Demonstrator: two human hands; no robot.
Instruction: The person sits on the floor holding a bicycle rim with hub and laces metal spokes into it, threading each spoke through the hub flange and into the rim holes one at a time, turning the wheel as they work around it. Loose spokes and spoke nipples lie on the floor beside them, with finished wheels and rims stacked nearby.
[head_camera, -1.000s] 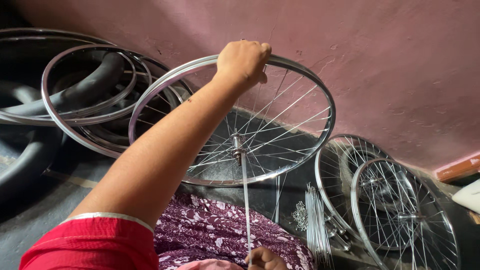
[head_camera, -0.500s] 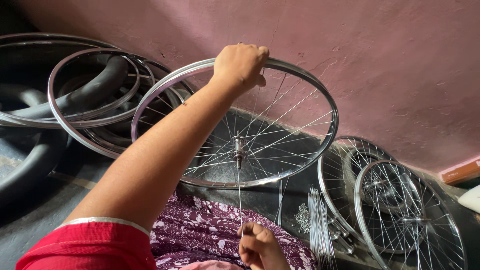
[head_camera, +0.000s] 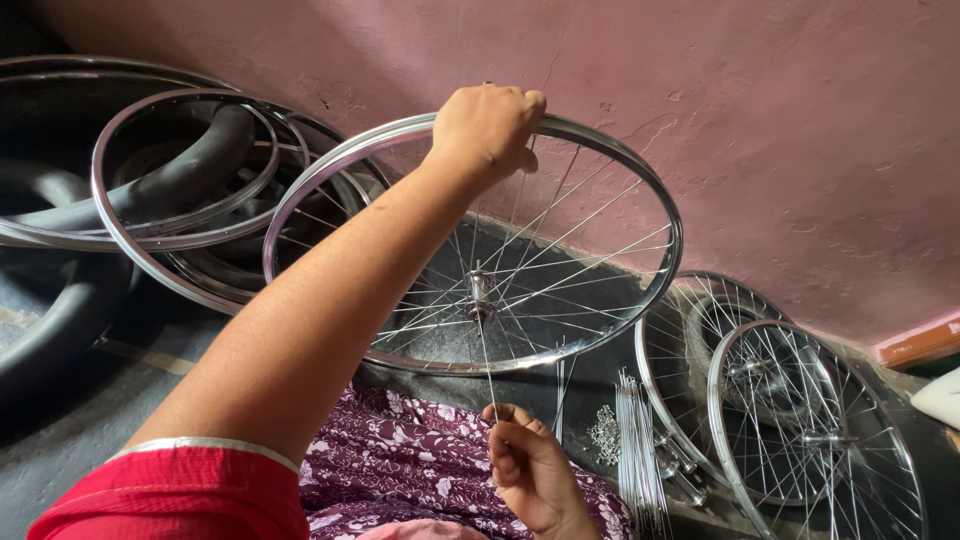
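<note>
Nearest the camera, a red sleeve (head_camera: 190, 495) with a pale cuff covers the upper left arm, and purple flowered cloth (head_camera: 400, 475) lies over the lap below. Just right of that cloth the right hand (head_camera: 530, 470) is raised, its grip pressed together on the lower end of a thin spoke (head_camera: 487, 372) that runs up to the hub (head_camera: 479, 295). The hub sits in the middle of a shiny spoked wheel (head_camera: 640, 190), which is held tilted above the lap and in front of the pink wall (head_camera: 760, 120). The left hand (head_camera: 487, 128) reaches along the bare forearm to the top of this wheel, its grip curled tight over the rim. On the floor to the right of the right hand stands a bundle of loose spokes (head_camera: 638, 450), with a small heap of metal bits (head_camera: 604, 435) just beside it. Further right, two smaller spoked wheels (head_camera: 800, 430) lean near the wall, one overlapping the other. To the far left, bare rims (head_camera: 125, 215) are stacked against black tyres (head_camera: 60, 320).
</note>
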